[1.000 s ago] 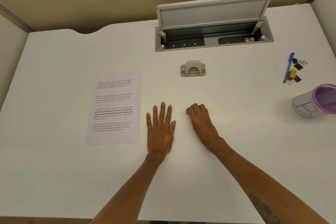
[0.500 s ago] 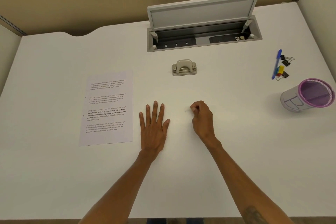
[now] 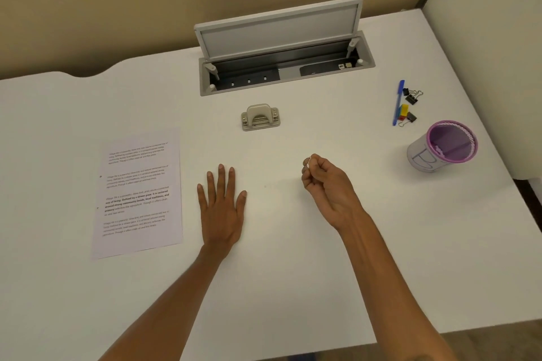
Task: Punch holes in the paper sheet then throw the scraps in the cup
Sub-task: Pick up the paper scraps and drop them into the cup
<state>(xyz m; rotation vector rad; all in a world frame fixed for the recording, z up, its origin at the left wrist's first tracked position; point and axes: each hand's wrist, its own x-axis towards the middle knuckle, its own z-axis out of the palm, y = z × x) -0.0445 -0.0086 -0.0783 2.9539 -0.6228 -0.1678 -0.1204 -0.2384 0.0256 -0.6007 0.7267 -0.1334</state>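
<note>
A printed paper sheet (image 3: 137, 192) lies flat at the left, with two small punched holes near its left edge. Just to its right my left hand (image 3: 221, 208) rests palm down on the white desk (image 3: 278, 287), fingers apart. My right hand (image 3: 327, 187) is raised a little above the desk, its fingertips pinched on tiny white paper scraps (image 3: 307, 162). A beige hole punch (image 3: 260, 117) stands behind the hands. The purple mesh cup (image 3: 444, 146) is at the right, well clear of my right hand, with some white scraps inside.
An open cable tray (image 3: 286, 67) with a raised lid is sunk in the back of the desk. A blue pen (image 3: 398, 102) and several binder clips (image 3: 410, 105) lie behind the cup. Partition walls stand at the back and right.
My right hand has lifted off the desk with its fingers pinched and has moved right, toward the cup. The left hand stays flat. The view has shifted a little.
</note>
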